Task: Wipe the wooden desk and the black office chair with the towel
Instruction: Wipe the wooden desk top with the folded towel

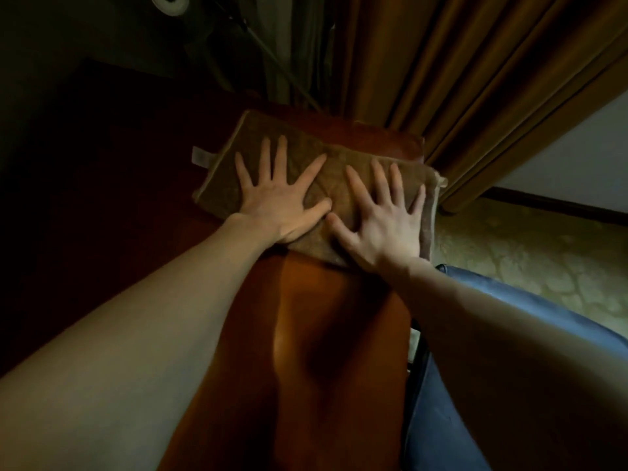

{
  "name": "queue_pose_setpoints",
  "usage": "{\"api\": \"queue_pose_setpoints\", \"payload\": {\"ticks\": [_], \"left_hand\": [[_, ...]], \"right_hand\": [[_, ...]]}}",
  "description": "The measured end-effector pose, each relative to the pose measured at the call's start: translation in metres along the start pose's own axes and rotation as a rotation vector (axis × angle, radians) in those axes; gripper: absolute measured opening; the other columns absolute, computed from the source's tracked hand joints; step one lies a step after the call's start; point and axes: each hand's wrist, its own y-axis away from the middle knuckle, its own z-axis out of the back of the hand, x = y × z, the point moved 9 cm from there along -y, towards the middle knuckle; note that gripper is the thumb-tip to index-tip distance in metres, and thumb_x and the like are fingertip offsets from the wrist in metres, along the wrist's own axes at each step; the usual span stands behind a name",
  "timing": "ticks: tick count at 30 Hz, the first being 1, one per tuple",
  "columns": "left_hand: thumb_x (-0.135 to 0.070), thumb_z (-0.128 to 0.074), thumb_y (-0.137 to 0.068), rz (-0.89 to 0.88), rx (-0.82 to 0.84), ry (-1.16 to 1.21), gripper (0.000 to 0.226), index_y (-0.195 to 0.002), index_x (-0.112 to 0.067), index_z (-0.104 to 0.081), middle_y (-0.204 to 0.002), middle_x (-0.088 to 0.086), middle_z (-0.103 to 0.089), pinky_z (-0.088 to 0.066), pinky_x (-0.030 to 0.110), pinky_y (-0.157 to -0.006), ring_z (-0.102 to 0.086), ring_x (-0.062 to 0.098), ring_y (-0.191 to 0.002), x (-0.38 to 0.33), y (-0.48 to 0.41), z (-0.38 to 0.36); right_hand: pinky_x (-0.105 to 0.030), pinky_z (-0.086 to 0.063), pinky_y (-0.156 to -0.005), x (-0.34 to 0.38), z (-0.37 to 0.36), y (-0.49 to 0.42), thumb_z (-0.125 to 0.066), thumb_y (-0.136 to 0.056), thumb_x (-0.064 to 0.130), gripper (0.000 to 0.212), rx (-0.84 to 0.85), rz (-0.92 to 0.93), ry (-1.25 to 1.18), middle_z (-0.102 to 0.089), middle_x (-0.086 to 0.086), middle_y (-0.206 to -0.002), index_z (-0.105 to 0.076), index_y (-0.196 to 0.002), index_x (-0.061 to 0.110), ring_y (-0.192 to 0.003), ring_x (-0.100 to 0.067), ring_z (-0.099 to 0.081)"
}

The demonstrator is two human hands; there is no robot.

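The fingers of the left hand are straight and spread wide, lying flat on the towel. The right hand lies the same way just beside it, fingers fanned out and pressed down. Neither hand grips anything. The two thumbs point toward each other near the middle of the frame, their tips close together but apart. Both palms rest on the cloth, and the right wrist sits at the towel's lower edge.

The towel is brown and folded into a long pad. It lies slanted across the centre of the frame on the desk. A small pale tag sticks out at its left end. Its right end reaches the desk's right edge and seems to droop over it.

Two bare forearms run from the lower corners of the frame up to the hands. The desk is glossy reddish-brown wood, lit between the arms and dark toward the left.

At lower right, under the right forearm, is the chair, dark with a bluish sheen. A brown curtain hangs at upper right, and patterned carpet shows at right.
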Motion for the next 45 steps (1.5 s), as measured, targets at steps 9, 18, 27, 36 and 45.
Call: {"api": "queue_pose_setpoints", "payload": {"ticks": [9,18,27,36,45], "left_hand": [[-0.084,-0.012,-0.088,-0.002,-0.128,0.004,0.079,-0.157,-0.053,0.01,-0.17,0.013,0.017,0.015,0.073,-0.116,0.021,0.038,-0.155,-0.007,-0.073,0.025],[-0.077,-0.008,-0.092,0.026,-0.227,0.027,0.075,-0.16,-0.048,-0.002,-0.172,0.014,0.004,0.012,0.074,-0.115,0.009,0.038,-0.157,-0.008,-0.104,0.04],[-0.072,-0.009,-0.096,0.037,-0.246,0.084,0.073,-0.162,-0.043,0.001,-0.172,0.011,0.008,0.017,0.073,-0.114,0.014,0.035,-0.157,-0.015,-0.056,0.033],[-0.072,-0.009,-0.096,0.171,-0.284,0.107,0.075,-0.163,-0.04,-0.003,-0.173,0.011,0.003,0.01,0.072,-0.117,0.011,0.035,-0.158,-0.012,0.042,0.006],[-0.071,-0.012,-0.096,0.425,-0.301,0.171,0.079,-0.165,-0.033,-0.003,-0.172,0.017,0.003,0.007,0.072,-0.118,0.011,0.037,-0.158,-0.017,0.182,-0.036]], "right_hand": [[-0.067,0.002,-0.123,-0.025,0.008,-0.083,-0.018,-0.087,0.084,0.085,0.034,0.039,0.042,-0.001,0.001,-0.174,-0.004,-0.162,0.047,-0.159,-0.025,0.005],[-0.061,-0.015,-0.121,-0.033,0.015,-0.13,-0.017,-0.086,0.085,0.085,0.001,0.124,0.02,-0.025,-0.001,-0.169,-0.014,-0.161,0.045,-0.155,-0.027,-0.022],[-0.068,0.0,-0.122,-0.026,0.009,-0.103,-0.015,-0.087,0.081,0.085,0.012,0.13,0.066,-0.008,0.001,-0.173,-0.005,-0.162,0.044,-0.159,-0.025,-0.005],[-0.066,0.006,-0.123,0.002,0.003,-0.026,-0.012,-0.091,0.078,0.082,0.06,0.238,0.11,0.001,0.0,-0.174,0.001,-0.163,0.042,-0.159,-0.025,0.005],[-0.065,0.009,-0.123,0.049,-0.004,0.058,-0.013,-0.09,0.078,0.088,0.205,0.569,0.163,0.009,-0.003,-0.173,0.004,-0.165,0.035,-0.158,-0.029,0.013]]}}
